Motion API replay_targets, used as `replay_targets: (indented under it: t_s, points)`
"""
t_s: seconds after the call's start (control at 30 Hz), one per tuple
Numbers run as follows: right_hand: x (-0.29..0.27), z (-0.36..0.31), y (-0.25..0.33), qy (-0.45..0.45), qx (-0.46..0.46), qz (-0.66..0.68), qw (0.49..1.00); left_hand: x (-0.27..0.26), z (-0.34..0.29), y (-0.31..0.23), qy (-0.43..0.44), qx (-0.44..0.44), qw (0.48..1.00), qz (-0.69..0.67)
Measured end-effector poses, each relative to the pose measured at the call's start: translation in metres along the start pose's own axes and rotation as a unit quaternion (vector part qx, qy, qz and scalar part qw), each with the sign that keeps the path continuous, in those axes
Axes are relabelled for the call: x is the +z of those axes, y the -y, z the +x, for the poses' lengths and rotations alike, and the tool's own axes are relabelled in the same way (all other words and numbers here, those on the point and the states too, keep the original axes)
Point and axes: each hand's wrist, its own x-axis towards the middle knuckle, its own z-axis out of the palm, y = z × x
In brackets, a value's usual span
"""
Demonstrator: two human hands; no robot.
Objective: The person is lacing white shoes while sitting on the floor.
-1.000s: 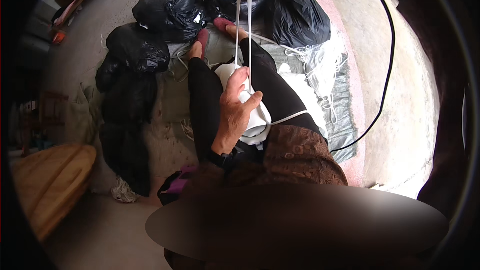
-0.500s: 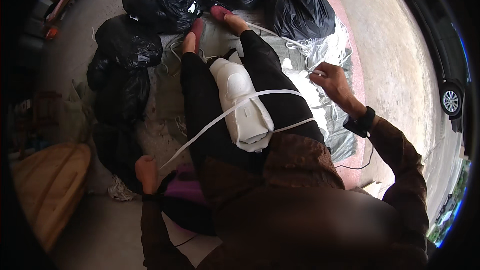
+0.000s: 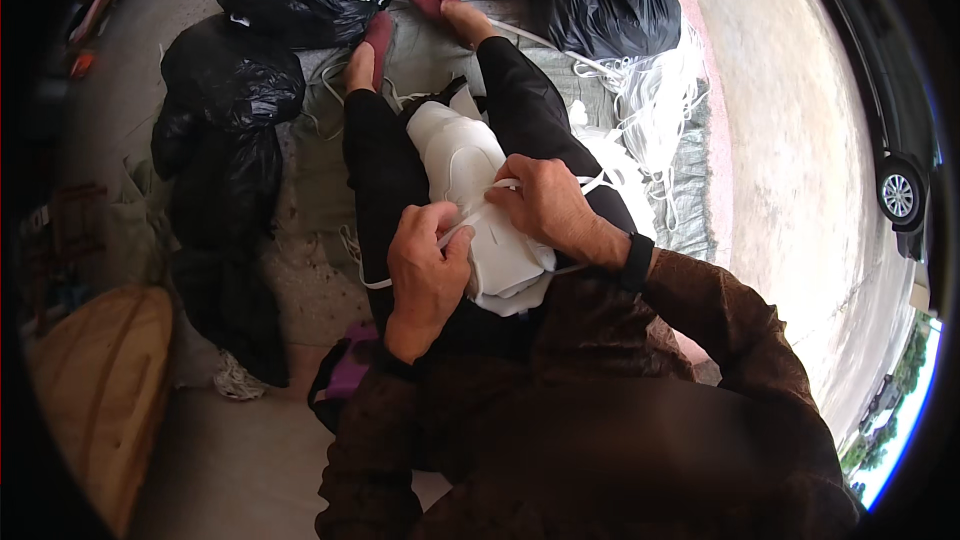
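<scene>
A stack of white, curved, soft-looking pieces (image 3: 452, 155) lies lengthwise between my thighs, its layered end toward me. Over its top runs a white flat lace (image 3: 592, 183). My left hand (image 3: 422, 275) is closed, pinching the lace between thumb and fingers just over the stack's left side. Close by on the right, my right hand (image 3: 555, 205) also pinches the lace, with a loop of it showing at the fingertips. The lace's crossing under my fingers is partly hidden. Both hands rest near or on the stack.
Several filled black plastic bags (image 3: 605, 0) stand in an arc around my feet on a grey-green sheet (image 3: 690, 210). Tangled white laces (image 3: 655, 110) lie beyond my right leg. A wooden board-like piece (image 3: 105, 380) is at left, a purple-and-black item (image 3: 350, 365) by my left hip.
Both hands have come inward from wide apart to meet over the white stack, bringing the lace ends together on top of it. The view has shifted slightly.
</scene>
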Motion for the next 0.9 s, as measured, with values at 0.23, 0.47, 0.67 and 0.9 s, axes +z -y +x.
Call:
replay_targets:
  t_s: [0.23,0.47,0.67,0.9]
  points:
    - [-0.029,0.006,-0.018,0.137,0.037,0.218,0.966,0.004,0.013,-0.016,0.055,0.030,0.998,0.008]
    - [-0.015,-0.005,-0.009,0.032,-0.065,0.084,0.994,-0.004,0.001,-0.002,0.071,0.132,0.989,0.007]
    - [-0.001,0.004,-0.014,-0.019,-0.144,-0.070,0.987,0.001,0.001,-0.030,-0.049,-0.031,0.998,-0.023]
    - [-0.007,0.025,-0.017,0.110,0.059,-0.058,0.991,-0.018,0.008,0.001,-0.058,0.158,0.980,0.108]
